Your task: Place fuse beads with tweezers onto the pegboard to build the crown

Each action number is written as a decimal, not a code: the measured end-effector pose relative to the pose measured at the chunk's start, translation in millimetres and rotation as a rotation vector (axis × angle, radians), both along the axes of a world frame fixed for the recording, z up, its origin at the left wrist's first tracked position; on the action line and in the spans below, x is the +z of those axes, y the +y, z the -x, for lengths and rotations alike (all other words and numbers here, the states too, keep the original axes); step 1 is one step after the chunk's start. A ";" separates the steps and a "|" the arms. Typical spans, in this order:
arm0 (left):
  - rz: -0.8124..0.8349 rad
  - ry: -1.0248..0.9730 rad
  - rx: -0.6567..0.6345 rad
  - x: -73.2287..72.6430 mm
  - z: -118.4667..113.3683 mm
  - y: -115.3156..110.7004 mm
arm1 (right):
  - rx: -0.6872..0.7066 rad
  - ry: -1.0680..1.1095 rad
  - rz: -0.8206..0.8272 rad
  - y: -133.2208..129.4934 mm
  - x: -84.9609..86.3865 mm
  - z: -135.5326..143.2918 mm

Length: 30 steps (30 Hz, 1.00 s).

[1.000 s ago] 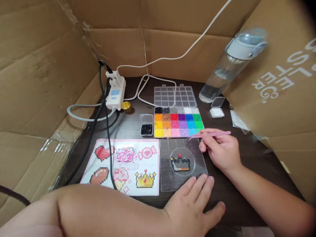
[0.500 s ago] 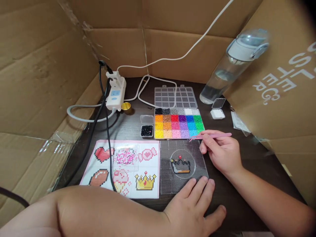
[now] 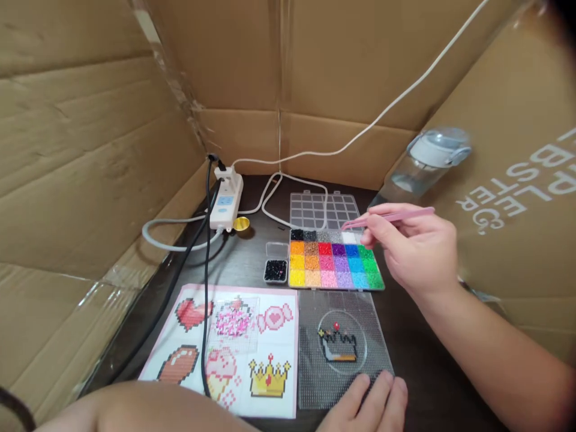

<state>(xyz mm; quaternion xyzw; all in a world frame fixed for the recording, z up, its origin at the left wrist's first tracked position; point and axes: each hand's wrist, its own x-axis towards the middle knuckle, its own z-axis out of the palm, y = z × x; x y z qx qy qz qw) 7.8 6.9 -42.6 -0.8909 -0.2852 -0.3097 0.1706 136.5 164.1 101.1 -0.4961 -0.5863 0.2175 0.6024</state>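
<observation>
My right hand (image 3: 411, 246) pinches pink tweezers (image 3: 396, 216), their tips above the back row of a bead box (image 3: 337, 258) sorted by colour. No bead can be made out at the tips. My left hand (image 3: 371, 408) rests with fingers stretched out on the near edge of a clear pegboard (image 3: 312, 366). On that board a partly filled crown of beads (image 3: 337, 345) lies inside a round outline, with a dark border, a red bead on top and some orange and grey at the bottom. Left of it lies a pattern sheet (image 3: 243, 408) printed with a yellow crown (image 3: 269, 377).
A small box of black beads (image 3: 275, 271) stands left of the bead box. A smaller pegboard (image 3: 234, 324) with pink beads lies on the sheet. Behind are a power strip (image 3: 226, 204), a gold cup (image 3: 242, 225) and a water bottle (image 3: 418, 162). A black cable (image 3: 207, 300) crosses the sheet.
My right hand has carried the tweezers from the box's front edge to its back row. The camera has tilted up, so everything sits lower in view. My left hand stays on the board.
</observation>
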 end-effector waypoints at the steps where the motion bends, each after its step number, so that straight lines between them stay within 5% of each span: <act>1: 0.004 0.026 -0.075 5.7 2.7 1.6 | 0.043 -0.034 0.043 -2.7 0.2 5.3; 10: 0.312 0.169 -0.251 36.5 12.8 9.0 | 0.218 -0.070 0.460 -76.6 -43.4 1.3; 30: 0.465 0.242 -0.298 43.3 12.4 4.3 | 0.263 -0.099 0.548 -78.7 -59.2 2.2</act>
